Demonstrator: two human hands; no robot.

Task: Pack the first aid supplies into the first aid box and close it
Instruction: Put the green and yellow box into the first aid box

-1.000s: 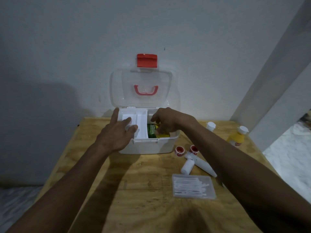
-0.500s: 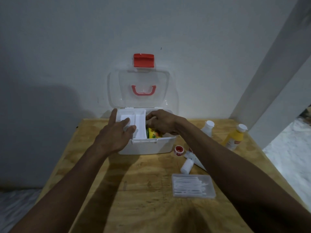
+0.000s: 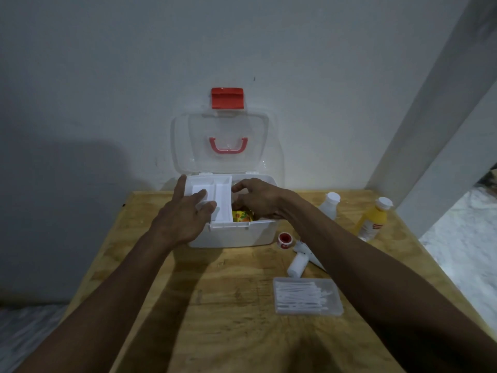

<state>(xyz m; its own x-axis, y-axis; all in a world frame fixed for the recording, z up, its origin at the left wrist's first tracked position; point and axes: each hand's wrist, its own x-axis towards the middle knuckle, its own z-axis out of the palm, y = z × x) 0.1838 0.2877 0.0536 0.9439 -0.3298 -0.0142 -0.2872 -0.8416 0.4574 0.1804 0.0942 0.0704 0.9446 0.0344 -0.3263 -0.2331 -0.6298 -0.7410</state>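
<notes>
Plywood table (image 3: 236,292) is filling the frame from centre down to 6 o'clock; grain and pale knots are showing, with dark shadows lying across the middle. Grey-white wall (image 3: 107,63) is taking up everything from 9 through 12 to 1 o'clock. Small dark mark (image 3: 254,78) is sitting on the wall near 12 o'clock. Broad shadow (image 3: 67,197) is darkening the wall at 9 o'clock. White pillar (image 3: 430,117) is slanting up at 2 o'clock, standing just beyond the table's far corner. Pale speckled floor (image 3: 462,238) is showing at 3 o'clock; a darker strip of floor (image 3: 24,332) is showing at 8 o'clock.
</notes>
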